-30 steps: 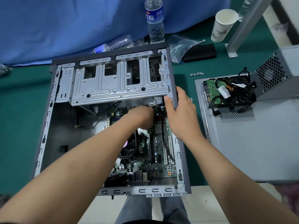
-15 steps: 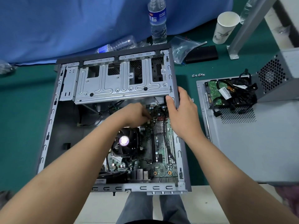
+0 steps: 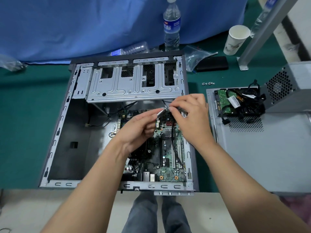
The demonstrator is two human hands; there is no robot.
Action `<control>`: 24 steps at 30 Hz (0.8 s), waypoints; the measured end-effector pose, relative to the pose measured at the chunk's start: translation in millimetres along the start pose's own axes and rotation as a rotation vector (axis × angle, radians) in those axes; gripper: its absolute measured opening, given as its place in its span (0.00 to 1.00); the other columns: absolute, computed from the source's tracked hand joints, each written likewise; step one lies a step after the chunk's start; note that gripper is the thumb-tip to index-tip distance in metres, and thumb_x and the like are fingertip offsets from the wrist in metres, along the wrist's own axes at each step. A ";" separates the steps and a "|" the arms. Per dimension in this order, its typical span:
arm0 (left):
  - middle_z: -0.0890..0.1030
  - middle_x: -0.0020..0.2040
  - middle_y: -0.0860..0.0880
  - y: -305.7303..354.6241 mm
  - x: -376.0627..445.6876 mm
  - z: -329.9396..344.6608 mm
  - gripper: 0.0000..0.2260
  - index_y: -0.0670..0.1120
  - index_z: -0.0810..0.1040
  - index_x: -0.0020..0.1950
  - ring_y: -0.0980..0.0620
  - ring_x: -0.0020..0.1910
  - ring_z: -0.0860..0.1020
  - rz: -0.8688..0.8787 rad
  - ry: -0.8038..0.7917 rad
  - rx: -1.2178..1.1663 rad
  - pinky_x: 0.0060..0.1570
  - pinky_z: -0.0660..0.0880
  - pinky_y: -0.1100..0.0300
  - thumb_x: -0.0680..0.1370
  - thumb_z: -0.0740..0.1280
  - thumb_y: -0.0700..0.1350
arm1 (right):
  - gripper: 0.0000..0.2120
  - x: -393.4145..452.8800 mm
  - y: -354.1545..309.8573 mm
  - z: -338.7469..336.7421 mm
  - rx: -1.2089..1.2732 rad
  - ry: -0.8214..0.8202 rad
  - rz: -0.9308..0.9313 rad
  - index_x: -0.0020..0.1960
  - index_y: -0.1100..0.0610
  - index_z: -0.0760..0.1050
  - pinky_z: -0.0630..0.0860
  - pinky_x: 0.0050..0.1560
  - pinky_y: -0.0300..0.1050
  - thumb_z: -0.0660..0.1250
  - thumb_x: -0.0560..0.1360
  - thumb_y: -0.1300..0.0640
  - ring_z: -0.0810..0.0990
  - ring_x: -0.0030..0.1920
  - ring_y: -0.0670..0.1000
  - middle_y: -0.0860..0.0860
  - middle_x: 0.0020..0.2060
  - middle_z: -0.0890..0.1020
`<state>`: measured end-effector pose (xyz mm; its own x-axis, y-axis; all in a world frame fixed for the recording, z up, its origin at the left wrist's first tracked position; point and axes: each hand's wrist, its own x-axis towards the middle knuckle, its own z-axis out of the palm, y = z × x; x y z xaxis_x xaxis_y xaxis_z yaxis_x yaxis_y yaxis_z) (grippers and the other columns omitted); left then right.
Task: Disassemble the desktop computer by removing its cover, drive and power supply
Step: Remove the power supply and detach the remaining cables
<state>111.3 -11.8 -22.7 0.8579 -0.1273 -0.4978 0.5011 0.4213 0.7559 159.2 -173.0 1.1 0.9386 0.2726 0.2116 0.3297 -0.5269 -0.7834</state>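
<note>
On the far left I see green mat [image 3: 25,115] and the blue cloth [image 3: 67,22] behind it. Next comes the open computer case [image 3: 55,142], lying on its side with its cover off; its left half is bare metal floor, and the drive cage [image 3: 134,84] spans the top. The circuit board [image 3: 168,165] fills the right half.

Over that board my left hand [image 3: 138,130] pinches a small silvery piece [image 3: 160,112] between thumb and fingertips, the other fingers curled under. My right hand [image 3: 193,118] meets it just beside, fingers curled and pinching the end of a dark cable [image 3: 174,148] that runs down across the board. Whether piece and cable are joined I cannot tell; the spot is blurred.

Further right, a few loose screws [image 3: 208,83] lie on the mat, then the removed cover [image 3: 260,157] lies flat, carrying the drive [image 3: 223,100] and a bundle of black wires [image 3: 249,105], with the power supply [image 3: 286,86] touching them at the back edge. So the three parts seem to be out already, and this looks like a tidying step.

The risks I judge from here: the small piece slipping from my pinch and dropping onto the board, where it could lodge among components; a hard tug on the cable straining its socket; and an elbow nudging those screws off into the mat.
</note>
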 end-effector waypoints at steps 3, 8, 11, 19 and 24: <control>0.61 0.26 0.57 -4.3 0.8 5.6 0.15 0.46 0.81 0.60 0.59 0.25 0.60 0.043 -0.034 -0.057 0.24 0.61 0.69 0.74 0.66 0.44 | 0.05 1.4 -3.2 -3.2 0.052 -0.048 0.059 0.47 0.55 0.83 0.68 0.60 0.56 0.70 0.73 0.57 0.68 0.55 0.49 0.40 0.42 0.77; 0.62 0.26 0.57 -6.4 -2.2 4.5 0.17 0.48 0.81 0.60 0.59 0.26 0.61 0.076 -0.102 -0.016 0.27 0.62 0.69 0.72 0.68 0.47 | 0.02 8.0 -6.0 -7.0 0.108 -0.135 0.128 0.44 0.53 0.82 0.66 0.62 0.55 0.71 0.73 0.56 0.67 0.54 0.47 0.36 0.38 0.75; 0.62 0.27 0.56 -4.8 -2.9 3.6 0.17 0.49 0.81 0.60 0.58 0.27 0.61 0.091 -0.104 0.005 0.28 0.63 0.69 0.72 0.69 0.47 | 0.02 12.2 -5.5 -10.8 0.141 -0.178 0.162 0.40 0.49 0.80 0.67 0.59 0.45 0.72 0.71 0.55 0.67 0.51 0.44 0.39 0.37 0.74; 0.68 0.27 0.54 -5.8 0.2 6.2 0.12 0.48 0.81 0.57 0.58 0.27 0.64 0.045 0.050 0.118 0.28 0.60 0.68 0.79 0.60 0.38 | 0.10 9.4 38.2 -35.3 0.423 0.111 0.313 0.38 0.48 0.78 0.76 0.45 0.38 0.72 0.70 0.63 0.78 0.40 0.44 0.44 0.36 0.81; 0.79 0.32 0.50 -10.3 4.5 7.2 0.12 0.48 0.76 0.61 0.56 0.28 0.66 -0.002 0.174 0.252 0.30 0.63 0.65 0.81 0.59 0.38 | 0.09 -1.8 91.7 -22.1 0.202 0.056 0.564 0.38 0.56 0.76 0.78 0.37 0.39 0.68 0.72 0.67 0.79 0.37 0.51 0.50 0.35 0.80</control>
<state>110.8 -23.2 -29.6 0.8356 0.0373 -0.5480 0.5335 0.1828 0.8258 190.0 -239.6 -58.2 0.9689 -0.0504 -0.2422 -0.2411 -0.4132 -0.8782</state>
